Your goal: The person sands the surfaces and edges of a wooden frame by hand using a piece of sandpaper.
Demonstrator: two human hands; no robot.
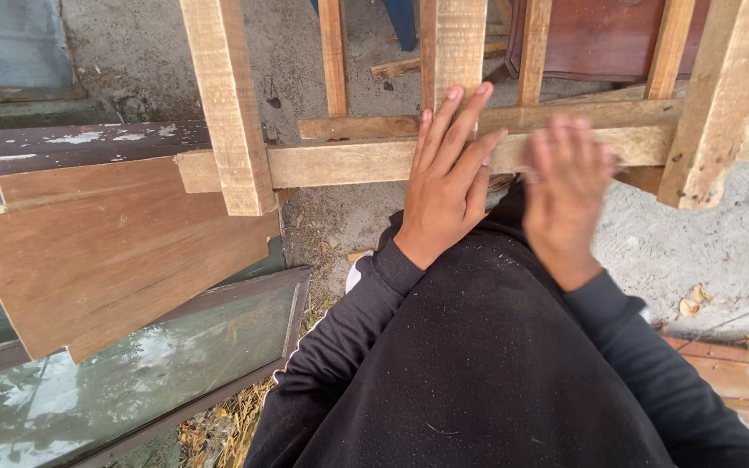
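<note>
- Against the pale horizontal wooden rail [340, 162] of a rough timber frame, the left hand [446, 178] lies flat, fingers [470, 113] straight and close together, tips reaching up onto a pale upright wooden slat [454, 48]; it holds nothing.
- Just beside it, the right hand [565, 186] is blurred, palm down, fingers extended and slightly spread over the same rail; whether it touches the wood cannot be told.
- Both wrists run back into black sleeves [366, 303].
- Left of the hands, brown flat wooden boards [106, 251] lie stacked on a dark-framed glass pane [158, 364].
- Grey concrete ground [695, 251] shows below the frame.
</note>
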